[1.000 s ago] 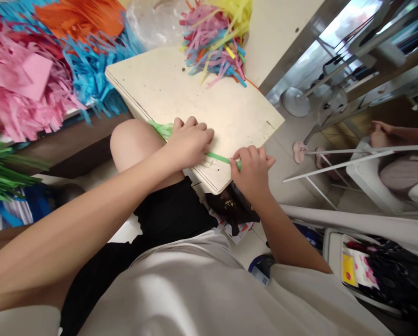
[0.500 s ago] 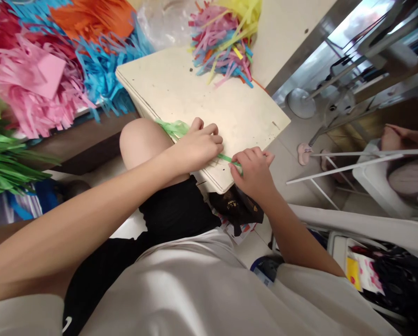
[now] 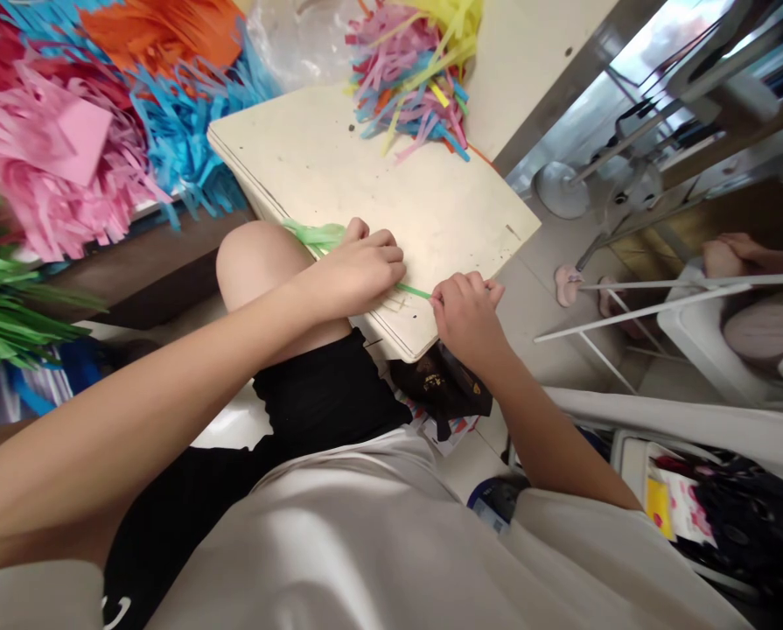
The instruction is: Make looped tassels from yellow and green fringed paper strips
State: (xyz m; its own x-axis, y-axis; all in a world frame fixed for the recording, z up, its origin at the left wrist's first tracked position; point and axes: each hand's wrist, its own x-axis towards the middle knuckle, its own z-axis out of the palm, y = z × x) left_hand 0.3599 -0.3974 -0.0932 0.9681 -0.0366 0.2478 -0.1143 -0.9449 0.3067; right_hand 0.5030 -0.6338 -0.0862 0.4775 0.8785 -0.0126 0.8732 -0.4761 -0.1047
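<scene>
A green paper tassel [image 3: 316,234] lies along the near edge of a cream board [image 3: 299,162], its loose strips showing left of my left hand [image 3: 363,269]. That hand is curled over the tassel and presses it against the board, hiding its middle. From under my left fingers a thin green strand [image 3: 414,290] runs rightward. My right hand [image 3: 468,315], near the board's right corner, pinches the strand's far end between thumb and fingers. The strand looks taut and narrow, perhaps twisted.
Multicoloured paper tassels [image 3: 410,79] lie at the board's far side. Pink [image 3: 43,175], blue [image 3: 181,131], orange [image 3: 168,35] and green [image 3: 17,289] fringed paper is heaped at left. A dark bag [image 3: 440,381] is below the board. Another person's hand [image 3: 732,254] shows at right.
The green strand between my hands looks thinner than before. My right fingers have closed more tightly at its end. The whole view has shifted slightly.
</scene>
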